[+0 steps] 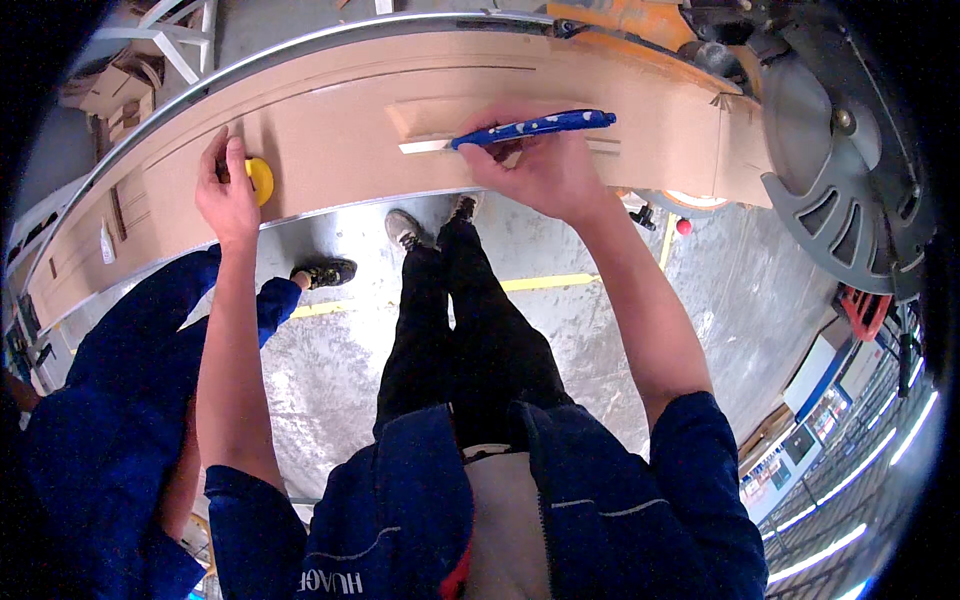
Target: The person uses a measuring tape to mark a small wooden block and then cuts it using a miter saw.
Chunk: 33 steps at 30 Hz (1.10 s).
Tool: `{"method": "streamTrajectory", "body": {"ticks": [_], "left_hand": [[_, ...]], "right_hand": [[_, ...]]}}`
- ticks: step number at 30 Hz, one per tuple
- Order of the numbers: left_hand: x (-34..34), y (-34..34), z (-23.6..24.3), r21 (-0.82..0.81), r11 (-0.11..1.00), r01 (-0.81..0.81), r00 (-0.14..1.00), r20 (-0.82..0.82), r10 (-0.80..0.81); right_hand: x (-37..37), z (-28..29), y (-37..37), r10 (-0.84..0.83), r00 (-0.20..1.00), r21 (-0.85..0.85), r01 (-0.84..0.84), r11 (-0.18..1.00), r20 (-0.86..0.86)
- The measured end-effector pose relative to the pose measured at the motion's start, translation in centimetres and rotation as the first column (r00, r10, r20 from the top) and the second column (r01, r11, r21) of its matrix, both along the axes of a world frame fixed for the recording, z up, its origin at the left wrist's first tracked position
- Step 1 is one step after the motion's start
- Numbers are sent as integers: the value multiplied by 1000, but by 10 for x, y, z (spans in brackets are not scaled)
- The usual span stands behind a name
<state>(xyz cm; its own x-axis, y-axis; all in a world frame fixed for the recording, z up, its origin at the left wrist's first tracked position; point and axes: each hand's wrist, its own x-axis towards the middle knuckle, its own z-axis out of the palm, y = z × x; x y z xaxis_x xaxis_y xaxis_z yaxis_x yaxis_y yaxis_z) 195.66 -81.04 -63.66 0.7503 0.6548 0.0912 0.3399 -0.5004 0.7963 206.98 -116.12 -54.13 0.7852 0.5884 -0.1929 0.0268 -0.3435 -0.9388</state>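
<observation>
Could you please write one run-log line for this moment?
left hand: at yellow round object, grip unclear | right hand: holding blue pen-shaped tool | below: brown surface

Across upper frame, workbench [330,150]; over it, tape measure [263,180] (upper left), pen [550,125] (upper centre); far right, mitre saw [815,125].

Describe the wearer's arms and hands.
The left hand and right hand wear no gloves, and the forearms are bare, with no watch visible. The left sleeve and right sleeve are dark blue, ending near the elbows; the jacket has thin pale piping.
</observation>
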Motion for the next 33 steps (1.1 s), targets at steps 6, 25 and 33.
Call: {"method": "streamTrajectory", "body": {"ticks": [6,25,33], "left_hand": [[-5,1,-15,-3,1000,21,994,112,-20],[-6,4,-23,26,1000,10,995,103,-12],[-6,5,-25,55,998,19,992,126,-26]], "right_hand": [[0,1,-2,90,992,-26,-88,996,84],[1,-13,-1,70,974,1,-72,997,215],[3,-13,-1,85,971,-2,-87,996,224]]}}
